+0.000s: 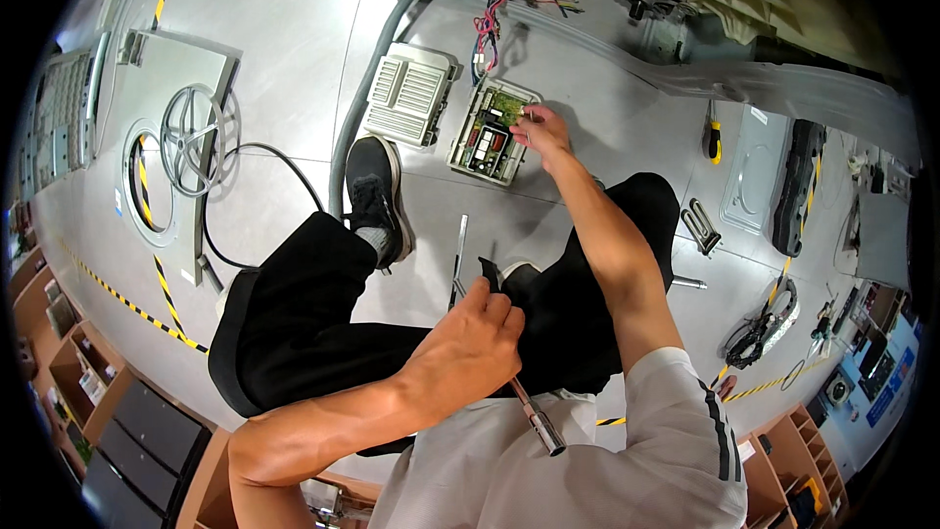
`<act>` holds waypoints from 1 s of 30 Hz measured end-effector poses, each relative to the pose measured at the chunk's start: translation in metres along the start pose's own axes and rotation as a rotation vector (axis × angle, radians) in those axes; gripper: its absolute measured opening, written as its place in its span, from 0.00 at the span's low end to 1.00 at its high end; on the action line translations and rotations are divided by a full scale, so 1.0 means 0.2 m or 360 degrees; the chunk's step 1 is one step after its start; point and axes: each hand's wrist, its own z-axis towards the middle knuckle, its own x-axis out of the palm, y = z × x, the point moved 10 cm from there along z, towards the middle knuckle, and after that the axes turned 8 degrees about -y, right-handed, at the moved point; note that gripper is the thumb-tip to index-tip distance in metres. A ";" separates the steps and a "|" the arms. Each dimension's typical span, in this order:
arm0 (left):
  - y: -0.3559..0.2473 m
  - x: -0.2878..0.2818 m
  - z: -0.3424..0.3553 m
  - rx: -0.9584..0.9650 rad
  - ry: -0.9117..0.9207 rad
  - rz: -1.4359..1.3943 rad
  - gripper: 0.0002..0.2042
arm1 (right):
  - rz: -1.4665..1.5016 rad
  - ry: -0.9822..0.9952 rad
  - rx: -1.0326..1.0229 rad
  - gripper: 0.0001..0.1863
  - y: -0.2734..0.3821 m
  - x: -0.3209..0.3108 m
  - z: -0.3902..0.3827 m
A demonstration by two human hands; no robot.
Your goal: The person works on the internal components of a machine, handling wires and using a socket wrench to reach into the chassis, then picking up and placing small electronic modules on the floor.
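Observation:
My left hand (pixel 470 333) is closed round a metal socket wrench (pixel 534 416) over my lap. Its socket end points toward my shirt, and a black piece (pixel 490 274) sticks out past my fingers. My right hand (pixel 541 132) reaches forward to the right rim of a circuit board in an open pale case (pixel 487 137). Its thumb and fingers are pinched together there, and what they hold is too small to name. Beside the case lies its ribbed pale cover (pixel 411 93). Pink and dark wires (pixel 487 34) run from the case's top edge up to the machine housing.
A large grey appliance cabinet (pixel 627 44) with loose wiring spans the top. Left lie a grey hose (pixel 367 88), a panel with a round opening (pixel 171 225) and a spoked pulley wheel (pixel 191 142). To the right are a yellow-black screwdriver (pixel 713 137) and a metal heating element (pixel 700 226).

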 end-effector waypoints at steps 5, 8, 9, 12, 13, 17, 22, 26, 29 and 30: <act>-0.01 0.00 0.00 -0.0001 -0.0047 0.0022 0.03 | -0.0186 0.0045 -0.0213 0.19 0.10 0.03 0.07; -0.01 0.01 0.00 -0.0020 -0.0033 -0.0008 0.03 | -0.0241 0.0031 -0.0284 0.18 0.14 0.05 0.10; -0.01 0.01 0.00 -0.0029 -0.0027 -0.0025 0.03 | -0.0250 0.0016 -0.0311 0.17 0.15 0.05 0.11; -0.01 -0.02 -0.01 -0.0003 -0.0018 -0.0027 0.03 | -0.0189 0.0000 -0.0296 0.18 0.16 0.06 0.13; -0.02 -0.02 -0.01 -0.0015 -0.0041 -0.0069 0.03 | -0.0130 -0.0002 -0.0246 0.18 0.15 0.06 0.15; -0.03 -0.02 -0.01 -0.0043 -0.0086 -0.0178 0.02 | -0.0507 0.0006 -0.0568 0.17 0.20 0.12 0.17; -0.03 0.00 -0.02 -0.0046 -0.0054 -0.0148 0.02 | -0.0756 -0.0077 -0.0818 0.15 0.24 0.15 0.18; -0.02 0.01 -0.02 -0.0055 -0.0009 -0.0111 0.03 | -0.0714 -0.0059 -0.0849 0.15 0.22 0.13 0.22; -0.02 -0.01 -0.02 -0.0059 -0.0025 -0.0109 0.03 | -0.0688 -0.0033 -0.0732 0.16 0.20 0.09 0.22; -0.02 -0.02 -0.02 -0.0055 -0.0028 -0.0103 0.03 | -0.0664 -0.0023 -0.0689 0.15 0.20 0.07 0.22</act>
